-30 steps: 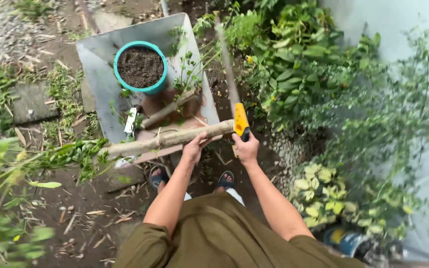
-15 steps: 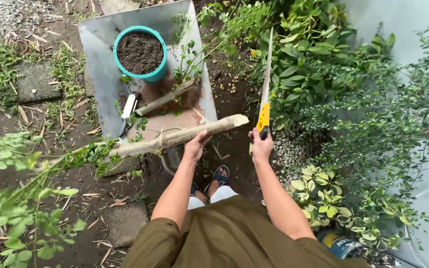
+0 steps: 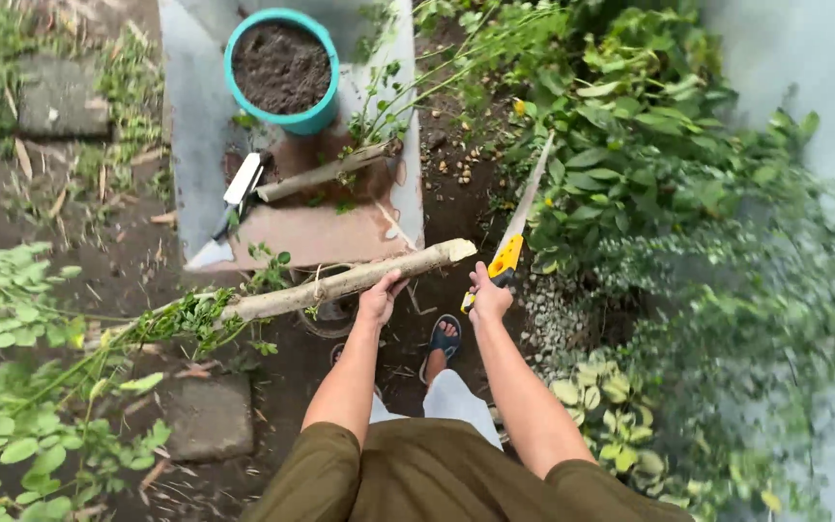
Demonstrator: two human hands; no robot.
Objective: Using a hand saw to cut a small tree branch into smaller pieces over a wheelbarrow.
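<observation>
My left hand (image 3: 380, 299) grips a long pale cut branch (image 3: 340, 283) near its sawn end; the branch runs leftward into its green leafy twigs (image 3: 186, 317). My right hand (image 3: 486, 297) holds a hand saw (image 3: 519, 227) by its yellow handle, blade pointing up and away toward the shrubs. Both hands are just in front of a grey wheelbarrow (image 3: 195, 116). Inside it stand a teal pot of soil (image 3: 281, 68), a shorter cut branch (image 3: 326, 174) and a trowel with a white handle (image 3: 234, 203).
Dense green shrubs (image 3: 649, 164) fill the right side next to a pale wall (image 3: 804, 68). Leafy plants (image 3: 12, 406) crowd the lower left. Flat stones (image 3: 207, 416) lie in the dirt. My sandalled foot (image 3: 443, 338) stands below the saw.
The saw has tilted from near upright to lean right toward the shrubs. The branch has dropped slightly with my left hand. The view has shifted closer to the wheelbarrow.
</observation>
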